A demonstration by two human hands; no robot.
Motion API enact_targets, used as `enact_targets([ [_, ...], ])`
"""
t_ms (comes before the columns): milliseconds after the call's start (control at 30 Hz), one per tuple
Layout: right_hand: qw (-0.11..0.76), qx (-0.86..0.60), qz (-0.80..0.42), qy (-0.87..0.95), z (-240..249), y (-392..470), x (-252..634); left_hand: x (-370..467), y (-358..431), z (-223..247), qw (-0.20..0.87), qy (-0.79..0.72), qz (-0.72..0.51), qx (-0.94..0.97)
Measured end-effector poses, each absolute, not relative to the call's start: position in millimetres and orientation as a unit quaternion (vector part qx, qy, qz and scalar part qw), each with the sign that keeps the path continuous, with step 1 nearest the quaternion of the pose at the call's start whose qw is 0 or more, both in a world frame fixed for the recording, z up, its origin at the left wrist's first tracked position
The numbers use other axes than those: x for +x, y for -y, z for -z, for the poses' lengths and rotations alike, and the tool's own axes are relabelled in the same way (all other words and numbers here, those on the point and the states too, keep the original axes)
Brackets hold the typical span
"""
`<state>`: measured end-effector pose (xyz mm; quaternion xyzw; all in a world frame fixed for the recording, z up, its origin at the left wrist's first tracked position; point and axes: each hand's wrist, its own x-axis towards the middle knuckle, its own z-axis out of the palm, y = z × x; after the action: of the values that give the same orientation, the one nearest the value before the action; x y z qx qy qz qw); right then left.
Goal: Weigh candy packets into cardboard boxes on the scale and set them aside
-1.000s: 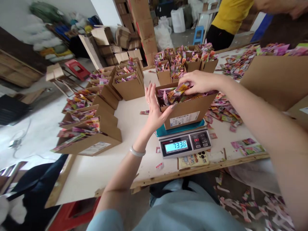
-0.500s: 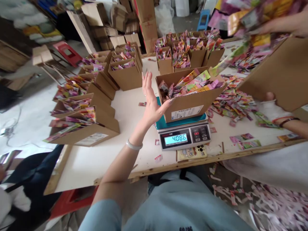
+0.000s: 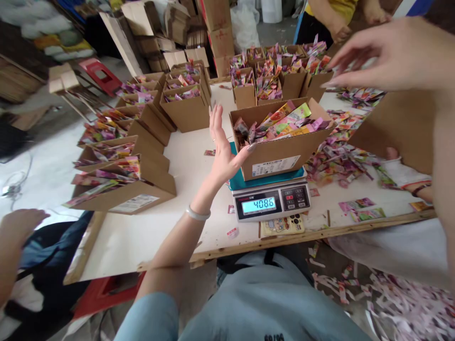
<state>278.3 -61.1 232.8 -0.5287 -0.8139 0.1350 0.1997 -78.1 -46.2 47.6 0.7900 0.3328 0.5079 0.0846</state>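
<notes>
My left hand (image 3: 223,151) is stretched open at the left side of a cardboard box (image 3: 280,149), its thumb at the box's front edge. The box holds long, colourful snack packets (image 3: 284,123). It stands on the teal pan of a digital scale (image 3: 272,203), whose display reads 4086. Up at the right, close to the camera, my right hand (image 3: 377,59) hangs in the air with fingers apart, slightly blurred and holding nothing. Beneath it a co-worker's gloved hand (image 3: 408,173) is at a tilted cardboard box (image 3: 398,123).
Loose packets (image 3: 344,158) are heaped right of the scale. Filled boxes line the left side (image 3: 121,180) and the back (image 3: 245,87) of the table. A phone (image 3: 284,225) lies under the scale's front. Other people's hands show at back right (image 3: 337,28) and left (image 3: 23,227).
The bunch of packets in the hand at upper right is gone; my right hand there is now empty and further left. My left hand and the scale reading are unchanged.
</notes>
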Motion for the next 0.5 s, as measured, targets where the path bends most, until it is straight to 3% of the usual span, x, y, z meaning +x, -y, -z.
enact_targets([
  [167,-0.024,-0.468,-0.147,0.871,-209.5,35.1,175.7,-73.5,49.9,-49.0,0.083,-0.336,-0.507,0.789],
  [233,-0.063,-0.44,-0.116,0.888,-193.7,21.6,159.6,-72.3,51.8,-50.1,0.082,-0.338,-0.505,0.79],
  [333,-0.043,-0.432,-0.118,0.893,-190.9,16.6,164.9,-73.7,53.5,-51.1,0.082,-0.336,-0.505,0.791],
  [500,0.045,-0.486,-0.149,0.86,-226.8,37.7,192.7,-77.0,51.0,-48.8,0.089,-0.336,-0.506,0.789],
])
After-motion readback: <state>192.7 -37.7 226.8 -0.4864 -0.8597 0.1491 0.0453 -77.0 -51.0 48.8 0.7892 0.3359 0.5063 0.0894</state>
